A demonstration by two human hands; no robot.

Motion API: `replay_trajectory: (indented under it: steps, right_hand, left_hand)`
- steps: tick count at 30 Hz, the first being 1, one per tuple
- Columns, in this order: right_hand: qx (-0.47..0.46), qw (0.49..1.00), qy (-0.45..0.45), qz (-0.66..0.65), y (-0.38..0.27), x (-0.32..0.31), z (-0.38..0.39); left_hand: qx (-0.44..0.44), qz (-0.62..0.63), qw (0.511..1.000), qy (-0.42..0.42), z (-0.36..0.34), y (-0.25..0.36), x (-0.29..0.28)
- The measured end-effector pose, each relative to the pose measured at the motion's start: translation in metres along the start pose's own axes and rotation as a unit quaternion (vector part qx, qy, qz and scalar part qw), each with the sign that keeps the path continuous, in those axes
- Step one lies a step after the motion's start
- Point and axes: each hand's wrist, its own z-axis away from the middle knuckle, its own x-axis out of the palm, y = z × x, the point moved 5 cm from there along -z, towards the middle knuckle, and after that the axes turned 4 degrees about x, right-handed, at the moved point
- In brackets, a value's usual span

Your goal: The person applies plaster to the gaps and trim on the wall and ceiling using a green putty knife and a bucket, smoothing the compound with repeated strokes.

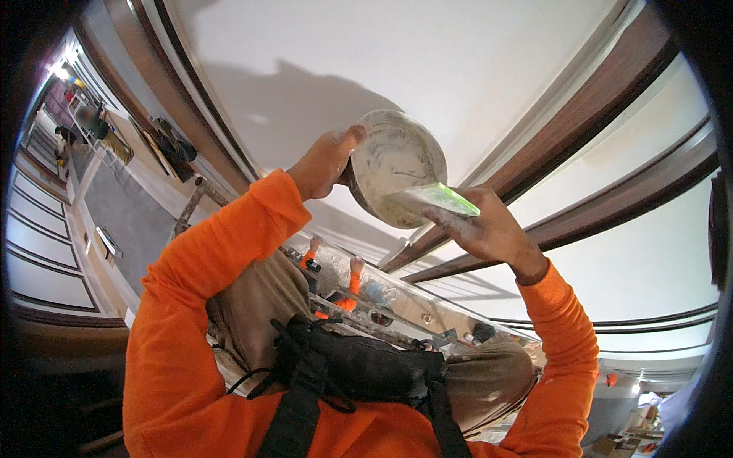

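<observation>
In front of the white wall panel [473,53], my left hand [324,162] is closed round the left rim of a round, shallow bowl [397,153] smeared with whitish paste. The bowl is tilted so that its smeared face shows. My right hand [489,229] grips a flat scraper [450,198] with a bright green edge, thumb and fingers on either side. The scraper's pale end lies over the bowl's lower right part; whether it presses on the bowl I cannot tell.
Dark wooden mouldings [588,114] frame the wall panels. A scaffold rail [200,200] stands left of my arm. Below, beyond my knees, another person's orange sleeve [353,284] shows. A further person [95,122] is far off at the left. A black pouch [359,366] lies across my lap.
</observation>
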Motion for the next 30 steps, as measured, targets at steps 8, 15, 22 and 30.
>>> replay_trajectory:
  steps: [8, 15, 22, 30]
  right_hand:
    - [0.063, 0.997, -0.043, 0.011, 0.004, 0.002, -0.018]
    - [0.059, 0.98, -0.09, -0.168, 0.06, 0.016, -0.058]
    - [0.039, 0.795, -0.025, -0.604, 0.097, 0.029, -0.023]
    - [-0.105, 0.572, 0.6, -0.55, 0.214, -0.003, 0.109]
  left_hand:
    - [0.025, -0.045, 0.998, -0.03, -0.018, -0.018, -0.007]
    - [-0.019, -0.033, 0.999, 0.019, -0.019, -0.029, 0.006]
    - [0.018, -0.025, 0.996, -0.084, -0.017, -0.024, 0.012]
    - [-0.039, -0.089, 0.989, -0.11, -0.024, -0.014, 0.035]
